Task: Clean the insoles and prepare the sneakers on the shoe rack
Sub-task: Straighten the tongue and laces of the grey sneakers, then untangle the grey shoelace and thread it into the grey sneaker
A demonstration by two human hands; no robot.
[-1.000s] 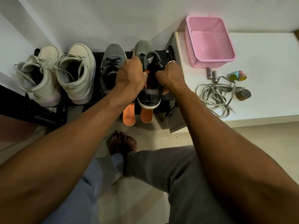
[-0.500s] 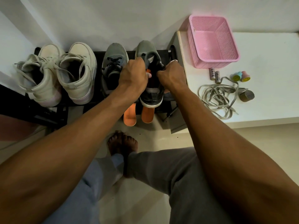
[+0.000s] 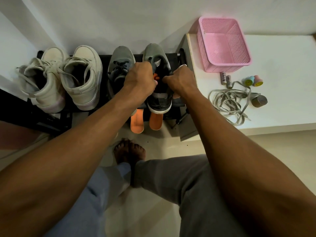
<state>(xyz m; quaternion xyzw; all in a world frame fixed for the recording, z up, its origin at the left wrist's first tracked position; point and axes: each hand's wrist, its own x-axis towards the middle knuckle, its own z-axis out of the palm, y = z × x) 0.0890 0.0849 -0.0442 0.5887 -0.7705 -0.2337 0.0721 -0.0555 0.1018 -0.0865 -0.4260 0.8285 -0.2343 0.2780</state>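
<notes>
Two grey sneakers stand on the black shoe rack. The left grey sneaker still has its laces. My left hand and my right hand both grip the collar of the right grey sneaker, one on each side of its opening. Something small and orange shows between my hands at the opening. Two orange insoles lie on a lower level, sticking out under the sneakers.
A pair of white high-top sneakers fills the rack's left half. On the white counter to the right are a pink basket, loose grey laces, two batteries, small stamps and a tape roll. My bare feet rest on the floor.
Both hands stay on the right grey sneaker; they have shifted only slightly around its opening. The view has drifted a little.
</notes>
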